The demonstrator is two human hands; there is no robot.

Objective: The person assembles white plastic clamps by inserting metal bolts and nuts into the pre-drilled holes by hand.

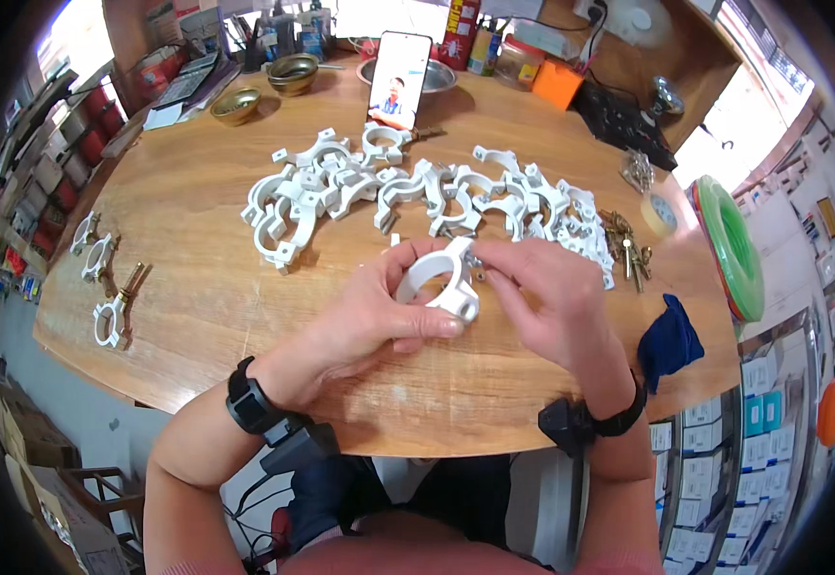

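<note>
My left hand (374, 302) is closed around a white pipe clamp (425, 275), its thumb along the lower edge of the ring. The ring is held up over the near middle of the table, with its lugs toward the right. My right hand (547, 292) pinches at the clamp's upper lug, where a small silver metal piece shows, mostly hidden by the fingertips. Beyond both hands lies a heap of white clamp halves (326, 182), spread to the right, where smaller white parts (580, 230) are piled.
Brass bolts (633, 254) lie right of the heap, near a tape roll (660, 213) and a blue cloth (670, 342). Assembled clamps with bolts (108, 321) sit at the left edge. A phone (400, 81) stands behind the heap; brass bowls (235, 105) are at the back left.
</note>
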